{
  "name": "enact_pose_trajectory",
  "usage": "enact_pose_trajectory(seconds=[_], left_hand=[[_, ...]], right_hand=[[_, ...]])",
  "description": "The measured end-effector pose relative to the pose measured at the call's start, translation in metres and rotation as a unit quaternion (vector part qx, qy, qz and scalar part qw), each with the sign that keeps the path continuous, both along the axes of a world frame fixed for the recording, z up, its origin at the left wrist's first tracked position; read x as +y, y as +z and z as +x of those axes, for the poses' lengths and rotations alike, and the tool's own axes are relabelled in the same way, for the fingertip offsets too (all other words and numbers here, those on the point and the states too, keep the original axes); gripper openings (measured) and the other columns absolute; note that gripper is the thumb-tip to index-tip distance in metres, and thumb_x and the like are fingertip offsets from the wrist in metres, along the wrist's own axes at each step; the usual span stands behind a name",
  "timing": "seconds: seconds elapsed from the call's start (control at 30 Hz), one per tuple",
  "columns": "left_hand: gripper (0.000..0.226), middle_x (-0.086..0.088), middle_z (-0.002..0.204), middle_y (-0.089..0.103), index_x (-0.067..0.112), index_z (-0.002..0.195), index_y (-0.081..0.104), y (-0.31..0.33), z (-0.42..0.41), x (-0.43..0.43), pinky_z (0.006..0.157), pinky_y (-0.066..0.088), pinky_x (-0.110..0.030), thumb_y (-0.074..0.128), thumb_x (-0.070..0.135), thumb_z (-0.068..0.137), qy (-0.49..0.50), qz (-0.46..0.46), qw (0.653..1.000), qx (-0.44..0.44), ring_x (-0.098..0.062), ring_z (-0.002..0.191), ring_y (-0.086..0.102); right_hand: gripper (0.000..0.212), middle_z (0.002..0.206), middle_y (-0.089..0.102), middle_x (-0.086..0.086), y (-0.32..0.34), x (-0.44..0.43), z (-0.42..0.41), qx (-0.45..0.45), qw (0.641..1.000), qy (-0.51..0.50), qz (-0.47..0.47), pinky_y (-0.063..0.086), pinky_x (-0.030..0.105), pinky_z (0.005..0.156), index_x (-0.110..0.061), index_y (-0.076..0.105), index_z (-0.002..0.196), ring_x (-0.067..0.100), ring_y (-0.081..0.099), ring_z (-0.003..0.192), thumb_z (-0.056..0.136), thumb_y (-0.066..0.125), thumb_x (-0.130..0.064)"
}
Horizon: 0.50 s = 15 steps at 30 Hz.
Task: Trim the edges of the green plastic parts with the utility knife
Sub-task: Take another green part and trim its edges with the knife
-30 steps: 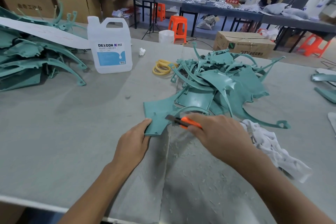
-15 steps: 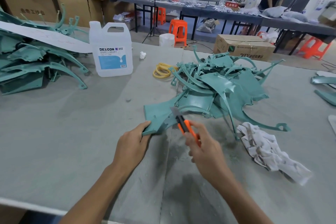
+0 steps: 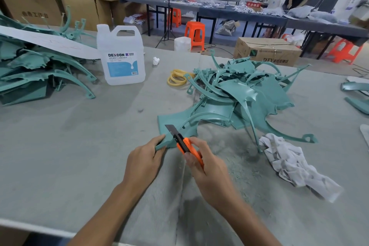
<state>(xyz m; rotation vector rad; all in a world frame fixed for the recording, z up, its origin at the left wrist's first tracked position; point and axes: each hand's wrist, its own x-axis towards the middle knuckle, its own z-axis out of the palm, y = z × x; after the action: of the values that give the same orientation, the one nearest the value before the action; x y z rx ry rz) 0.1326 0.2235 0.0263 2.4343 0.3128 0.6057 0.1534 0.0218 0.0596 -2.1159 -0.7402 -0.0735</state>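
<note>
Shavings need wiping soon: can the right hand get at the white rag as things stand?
Probably yes: the rag lies just right of the right hand, only dusty table between, though that hand grips the knife.

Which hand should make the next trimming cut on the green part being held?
Right. The right hand grips the knife with its blade out over the green part. The left hand pinches that part's near corner, steadying it, so it is probably best left as the holder.

Green parts (image 3: 235,90), orange knife (image 3: 186,145), white rag (image 3: 289,164) on grey table (image 3: 69,136)
</note>
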Motion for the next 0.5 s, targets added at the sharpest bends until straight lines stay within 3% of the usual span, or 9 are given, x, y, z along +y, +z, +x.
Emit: enact_pose_trajectory(seconds=[0.13,0.2,0.27,0.33,0.43,0.5], left_hand=[[0.038,-0.001,0.105,0.077,0.027,0.137,0.063,0.001,-0.001,-0.001,0.072,0.052,-0.035,0.059,0.031,0.099,-0.011,0.018,1.000,-0.002,-0.028,0.087,0.070],[0.039,-0.003,0.103,0.078,0.025,0.138,0.061,0.001,-0.002,-0.001,0.069,0.052,-0.035,0.060,0.029,0.099,-0.017,0.023,1.000,-0.001,-0.028,0.082,0.070],[0.041,-0.004,0.103,0.077,0.023,0.139,0.060,0.000,-0.002,-0.001,0.068,0.051,-0.034,0.062,0.026,0.099,-0.024,0.037,0.999,-0.005,-0.027,0.079,0.069],[0.041,-0.005,0.107,0.077,0.020,0.139,0.061,-0.001,-0.003,-0.001,0.071,0.052,-0.034,0.062,0.024,0.098,-0.028,0.040,0.999,-0.015,-0.027,0.082,0.070],[0.042,-0.006,0.125,0.070,0.015,0.138,0.060,-0.001,-0.005,-0.004,0.086,0.055,-0.037,0.065,0.015,0.096,-0.049,0.055,0.997,-0.032,-0.029,0.104,0.069],[0.052,-0.013,0.136,0.063,0.009,0.137,0.060,-0.001,-0.005,-0.006,0.097,0.054,-0.044,0.073,0.005,0.087,-0.073,0.102,0.991,-0.049,-0.034,0.118,0.063]], right_hand=[[0.028,0.079,0.060,-0.027,-0.002,-0.008,0.023,-0.014,0.998,-0.062,-0.016,0.039,0.017,0.055,-0.053,0.040,0.128,0.002,0.058,0.065,0.103,0.049,-0.044],[0.024,0.070,0.062,-0.014,-0.003,-0.015,0.039,-0.015,0.994,-0.105,-0.031,0.040,0.021,0.053,-0.055,0.042,0.124,0.005,0.058,0.060,0.103,0.049,-0.045],[0.020,0.068,0.060,-0.011,-0.002,-0.025,0.058,0.006,0.985,-0.163,-0.054,0.044,0.032,0.059,-0.051,0.046,0.124,0.006,0.057,0.061,0.104,0.047,-0.047],[0.023,0.074,0.062,-0.011,0.001,-0.036,0.074,0.059,0.974,-0.214,-0.051,0.046,0.034,0.064,-0.040,0.052,0.127,0.013,0.060,0.067,0.105,0.046,-0.043],[0.013,0.080,0.068,0.001,0.008,-0.042,0.071,0.135,0.962,-0.228,0.060,0.059,0.050,0.066,-0.040,0.057,0.112,0.020,0.064,0.065,0.103,0.049,-0.045],[0.018,0.082,0.070,0.003,0.016,-0.034,0.053,0.180,0.953,-0.193,0.145,0.058,0.043,0.053,-0.045,0.058,0.104,0.017,0.064,0.058,0.093,0.058,-0.060]])
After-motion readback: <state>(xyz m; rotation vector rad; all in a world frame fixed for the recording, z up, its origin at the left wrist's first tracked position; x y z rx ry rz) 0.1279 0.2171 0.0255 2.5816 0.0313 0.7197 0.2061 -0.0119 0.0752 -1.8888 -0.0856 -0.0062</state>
